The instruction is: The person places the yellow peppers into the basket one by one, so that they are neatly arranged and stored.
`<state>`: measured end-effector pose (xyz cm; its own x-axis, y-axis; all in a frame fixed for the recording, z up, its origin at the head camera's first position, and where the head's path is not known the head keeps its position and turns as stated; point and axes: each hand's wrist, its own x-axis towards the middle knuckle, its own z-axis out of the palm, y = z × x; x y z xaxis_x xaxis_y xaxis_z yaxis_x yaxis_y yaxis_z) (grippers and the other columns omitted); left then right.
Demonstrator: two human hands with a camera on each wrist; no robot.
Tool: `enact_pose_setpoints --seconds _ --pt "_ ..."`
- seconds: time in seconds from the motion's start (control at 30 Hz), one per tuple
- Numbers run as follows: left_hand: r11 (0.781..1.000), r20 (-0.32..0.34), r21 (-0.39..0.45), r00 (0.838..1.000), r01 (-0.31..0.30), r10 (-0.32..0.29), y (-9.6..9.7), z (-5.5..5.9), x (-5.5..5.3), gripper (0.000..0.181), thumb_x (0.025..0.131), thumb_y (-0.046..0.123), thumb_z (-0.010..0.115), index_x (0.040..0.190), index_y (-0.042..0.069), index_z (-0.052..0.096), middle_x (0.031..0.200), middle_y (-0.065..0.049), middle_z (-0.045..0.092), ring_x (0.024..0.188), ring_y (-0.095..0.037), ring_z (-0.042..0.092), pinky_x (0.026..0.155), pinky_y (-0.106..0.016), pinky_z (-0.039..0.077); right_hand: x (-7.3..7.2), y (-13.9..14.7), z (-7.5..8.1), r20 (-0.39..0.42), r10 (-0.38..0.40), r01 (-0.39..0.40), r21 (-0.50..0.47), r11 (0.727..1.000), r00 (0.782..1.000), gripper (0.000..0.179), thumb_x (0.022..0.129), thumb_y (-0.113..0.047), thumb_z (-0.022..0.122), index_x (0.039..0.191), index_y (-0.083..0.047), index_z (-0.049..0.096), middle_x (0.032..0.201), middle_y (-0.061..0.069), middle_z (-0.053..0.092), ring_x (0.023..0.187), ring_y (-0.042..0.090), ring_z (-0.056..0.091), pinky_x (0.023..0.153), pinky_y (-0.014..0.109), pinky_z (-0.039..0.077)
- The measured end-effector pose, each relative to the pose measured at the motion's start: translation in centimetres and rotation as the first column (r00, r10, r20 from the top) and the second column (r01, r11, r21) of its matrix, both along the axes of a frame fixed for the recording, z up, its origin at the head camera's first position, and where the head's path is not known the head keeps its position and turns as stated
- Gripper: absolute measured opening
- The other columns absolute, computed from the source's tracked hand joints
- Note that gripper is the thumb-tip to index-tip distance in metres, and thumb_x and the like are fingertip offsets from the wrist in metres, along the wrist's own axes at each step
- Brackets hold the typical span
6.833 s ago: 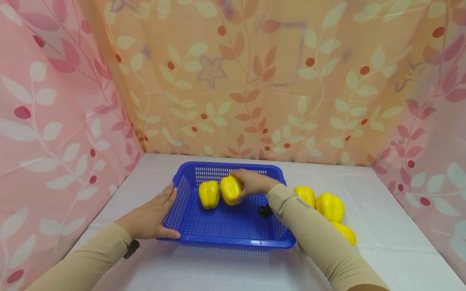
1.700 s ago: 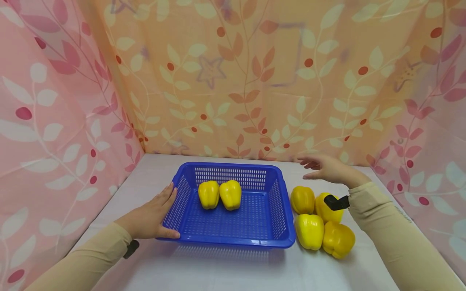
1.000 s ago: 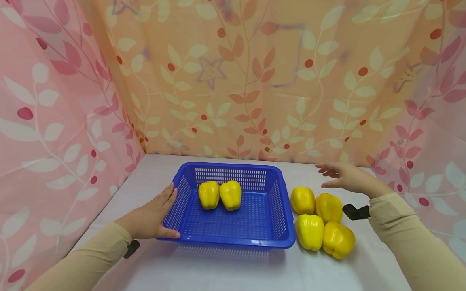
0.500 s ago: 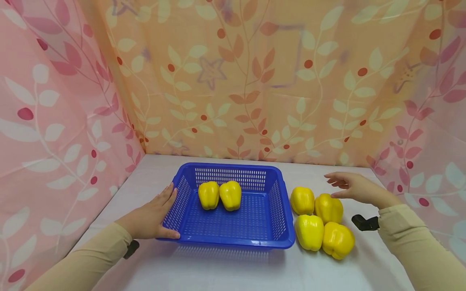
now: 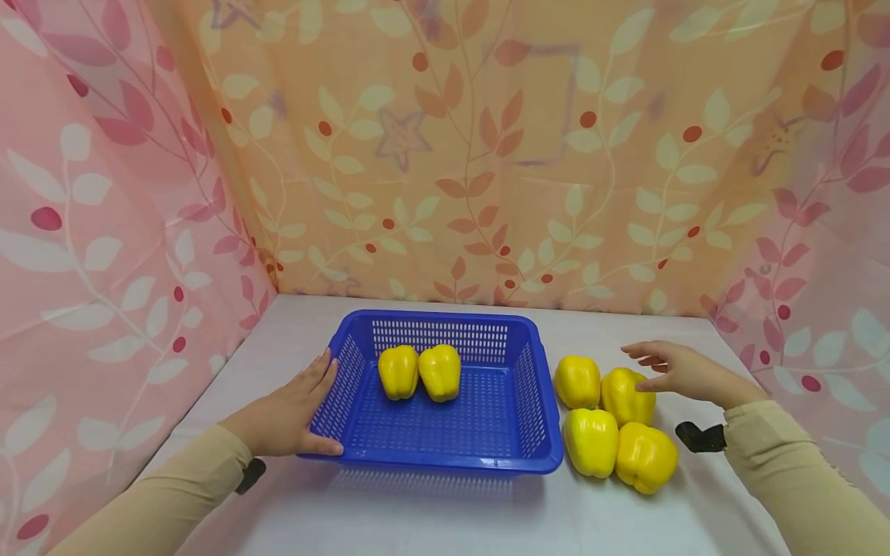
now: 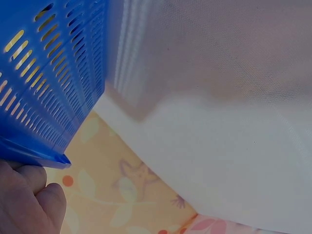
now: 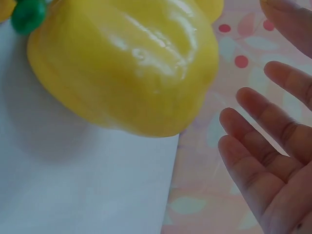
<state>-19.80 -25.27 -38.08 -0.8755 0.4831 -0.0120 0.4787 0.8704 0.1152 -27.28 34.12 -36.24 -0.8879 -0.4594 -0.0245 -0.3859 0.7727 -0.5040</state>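
My left hand [image 5: 292, 409] rests against the left rim of a blue plastic basket [image 5: 445, 463], fingers extended and thumb along the front corner. Inside the basket, two yellow bell peppers [image 5: 399, 372] stand side by side. Several more lie on the table to its right. Over the back right yellow bell pepper [image 5: 628, 398] hovers my right hand [image 5: 684, 374], fingers spread and holding nothing. The right wrist view shows that hand's fingers apart from a glossy yellow bell pepper [image 7: 126, 68]. In the left wrist view, the fingers touch the basket's rim [image 6: 36, 157].
A white cloth [image 5: 452, 517] covers the table. Patterned curtains [image 5: 487, 154] enclose the back and both sides. Other peppers sit close together, including the front left pepper [image 5: 591, 442], the front right pepper [image 5: 647, 457] and the back left pepper [image 5: 578, 381], near the basket's right wall.
Earlier my right hand held a pepper in the basket; that pepper now sits there released. The hand has since moved right and lowered toward the outside peppers. My left hand has stayed put.
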Motion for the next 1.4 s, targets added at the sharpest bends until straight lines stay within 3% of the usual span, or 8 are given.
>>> enact_pose_setpoints --seconds 0.27,0.77,1.4 --pt "1.000 -0.015 0.007 1.000 0.007 -0.007 0.0 0.1 0.0 0.125 0.062 0.083 0.046 0.144 -0.004 0.011 0.151 -0.023 0.002 0.137 -0.038 0.012 0.106 -0.050 0.022 0.1 0.2 -1.0 0.050 -0.019 0.019 -0.009 1.000 0.999 0.065 0.078 -0.032 0.072 0.130 -0.002 0.048 0.126 0.022 0.051 0.108 0.039 0.052 0.091 0.053 0.042" --pt "0.999 0.056 -0.006 0.998 -0.039 0.039 0.4 0.7 0.4 0.126 0.061 0.083 0.048 0.145 -0.002 0.008 0.151 -0.021 0.000 0.137 -0.039 0.010 0.106 -0.051 0.021 0.7 0.8 -2.1 0.099 -0.033 0.033 0.006 0.999 0.995 0.064 0.077 -0.031 0.072 0.128 -0.001 0.049 0.126 0.024 0.049 0.108 0.042 0.050 0.089 0.056 0.042" --pt "0.999 0.060 -0.010 0.997 -0.050 0.051 0.3 0.6 0.3 0.126 0.061 0.083 0.048 0.145 -0.001 0.007 0.151 -0.021 -0.001 0.137 -0.039 0.010 0.106 -0.052 0.022 0.8 1.6 -3.0 0.223 -0.051 0.055 -0.013 0.998 0.974 0.081 0.076 -0.033 0.073 0.142 -0.010 0.033 0.138 0.029 0.033 0.110 0.047 0.047 0.086 0.058 0.042"
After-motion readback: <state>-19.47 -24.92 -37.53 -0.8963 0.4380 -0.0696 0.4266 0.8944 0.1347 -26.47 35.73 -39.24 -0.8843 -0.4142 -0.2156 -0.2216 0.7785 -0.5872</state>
